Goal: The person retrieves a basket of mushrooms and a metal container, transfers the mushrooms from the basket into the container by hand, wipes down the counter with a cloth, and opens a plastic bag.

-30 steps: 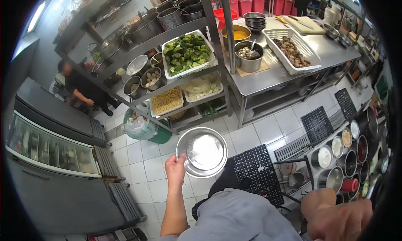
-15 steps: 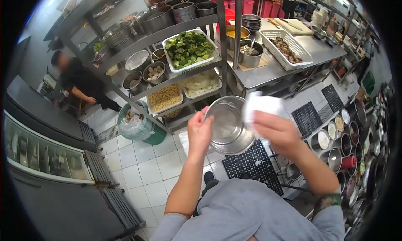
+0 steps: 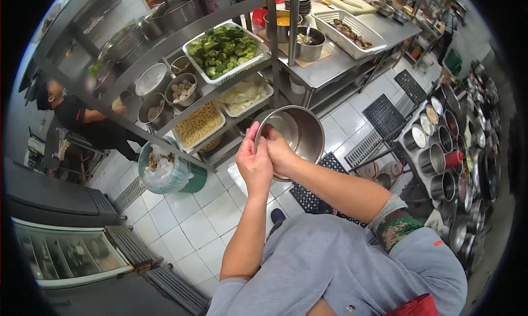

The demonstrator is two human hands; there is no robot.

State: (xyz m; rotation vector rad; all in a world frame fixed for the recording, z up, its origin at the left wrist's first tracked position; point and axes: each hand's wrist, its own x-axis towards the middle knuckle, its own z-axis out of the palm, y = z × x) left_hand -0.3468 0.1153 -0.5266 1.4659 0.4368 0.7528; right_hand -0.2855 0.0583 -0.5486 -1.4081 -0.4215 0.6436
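Looked forward and steeply down from the person's head, close above the grey shirt (image 3: 335,255) at bottom centre, farther from the metal pot (image 3: 305,130) mid-frame and shelf rack (image 3: 274,57) upper left.

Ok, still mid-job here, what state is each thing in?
Metal pot: tilted, held above the floor
Left grip: closed on the pot's rim
Right grip: reaching inside the pot, fingertips hidden
Broccoli basket: heaped, on the shelf
Noodle tray: filled, uncovered
Green bin: bag-lined, open, with waste inside
Counter basket: uncovered, partly filled
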